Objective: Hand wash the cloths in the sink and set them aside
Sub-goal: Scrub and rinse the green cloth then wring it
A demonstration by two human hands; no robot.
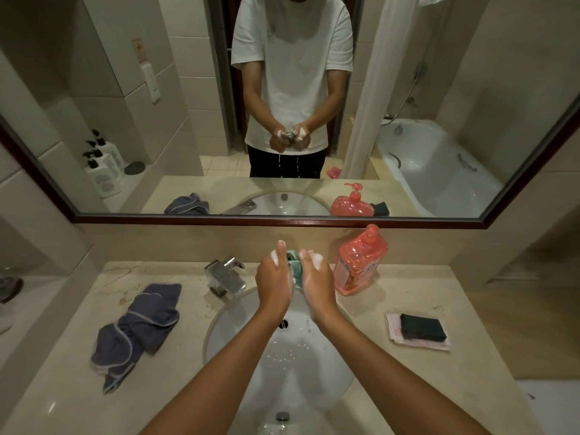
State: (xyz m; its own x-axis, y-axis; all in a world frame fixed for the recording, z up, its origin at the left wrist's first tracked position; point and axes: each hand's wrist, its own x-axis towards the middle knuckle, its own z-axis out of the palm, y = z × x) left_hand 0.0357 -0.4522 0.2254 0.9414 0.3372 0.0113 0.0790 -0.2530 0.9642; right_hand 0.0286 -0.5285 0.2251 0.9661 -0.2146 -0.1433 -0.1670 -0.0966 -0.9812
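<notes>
Above the white sink [226, 328], the left hand [273, 284] and the right hand [317, 282] press a small green cloth [295, 268] between them, the soapy fingers [280, 251] curled around it. A blue-grey cloth [138, 331] lies crumpled on the counter [392, 381] left of the sink, near the faucet [226, 274]. On the right, a dark folded cloth [423, 326] rests on a pink cloth [417, 343], and a red soap bottle [359, 262] stands just beside the right hand.

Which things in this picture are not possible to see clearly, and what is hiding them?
Head view only:
- Green cloth: mostly hidden between the soapy left hand and right hand; its full shape cannot be told.
- Pink bottle: label print too small to read.
- Dark cloth covers much of the pink cloth under it.
- Sink: near rim cut off by the bottom edge.
</notes>
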